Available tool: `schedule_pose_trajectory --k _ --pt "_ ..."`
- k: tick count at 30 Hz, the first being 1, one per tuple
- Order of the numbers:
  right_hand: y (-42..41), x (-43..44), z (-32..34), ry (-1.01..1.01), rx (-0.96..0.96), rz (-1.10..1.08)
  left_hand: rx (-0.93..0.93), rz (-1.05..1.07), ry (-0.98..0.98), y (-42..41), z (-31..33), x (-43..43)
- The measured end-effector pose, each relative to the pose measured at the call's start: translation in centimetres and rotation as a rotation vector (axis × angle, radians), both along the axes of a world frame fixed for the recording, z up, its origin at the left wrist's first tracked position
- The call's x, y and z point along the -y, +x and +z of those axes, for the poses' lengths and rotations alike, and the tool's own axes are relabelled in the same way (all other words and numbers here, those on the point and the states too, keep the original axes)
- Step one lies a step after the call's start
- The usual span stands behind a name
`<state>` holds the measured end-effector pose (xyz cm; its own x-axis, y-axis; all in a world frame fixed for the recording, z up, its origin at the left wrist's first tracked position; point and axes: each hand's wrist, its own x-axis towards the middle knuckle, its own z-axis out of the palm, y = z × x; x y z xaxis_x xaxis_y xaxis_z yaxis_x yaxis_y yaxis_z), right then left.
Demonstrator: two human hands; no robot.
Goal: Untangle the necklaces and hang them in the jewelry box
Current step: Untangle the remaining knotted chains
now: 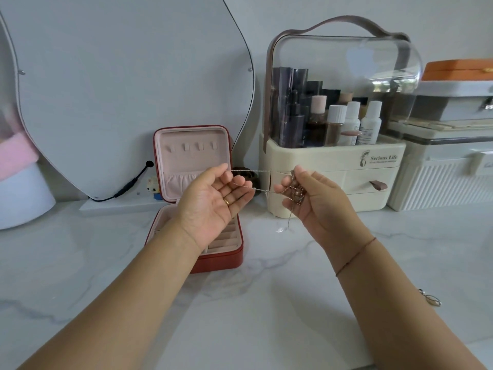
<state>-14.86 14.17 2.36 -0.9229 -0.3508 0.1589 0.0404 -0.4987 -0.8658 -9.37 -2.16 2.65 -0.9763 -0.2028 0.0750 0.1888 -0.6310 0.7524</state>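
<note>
Two hands work at the necklaces (296,192), held up over the counter just right of the box (221,259). The left hand (216,201) lies palm up in front of the box, fingers apart and nearly straight, with two thin strands stretched from its thumb and forefinger. Whether the thumb pinches the chain or it is only looped over, I cannot tell. The right hand (320,206), further right of the box, has thumb and fingers curled tight on the knotted clump, and one loose end dangles below it.

Untangling looks to be the step in hand, and it seems early. The clump is dense, and the hooks (198,146) in the box's upright lid are all bare. Next, I judge, one strand needs tracing back into the knot and easing loose with fingertips. A hard pull would likely cinch it. A freed chain can then go to a hook.

The counter (266,316) is white marble with grey veins. Behind the box leans a curved mirror (120,89), a black cable (130,182) at its foot. Right of the box stands a cream organiser (330,166) with bottles (370,121) under a clear dome, and beyond it pale cases (440,182). Far right of the box, a small metal piece (430,299) lies on the counter.
</note>
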Motion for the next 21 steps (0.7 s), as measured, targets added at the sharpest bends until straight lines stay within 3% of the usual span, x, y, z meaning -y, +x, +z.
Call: schedule_pose_trajectory --k 4,11,21 --pt "0.0 0.0 -0.1 0.095 0.000 -0.118 -0.005 0.001 -0.039 0.1 0.1 -0.2" --pt "0.3 -0.2 0.2 0.241 -0.290 -0.377 0.083 0.085 -0.539 0.0 -0.4 -0.5" --pt "0.0 -0.1 0.3 0.052 -0.253 -0.050 0.121 0.198 -0.899 0.2 -1.4 -1.2"
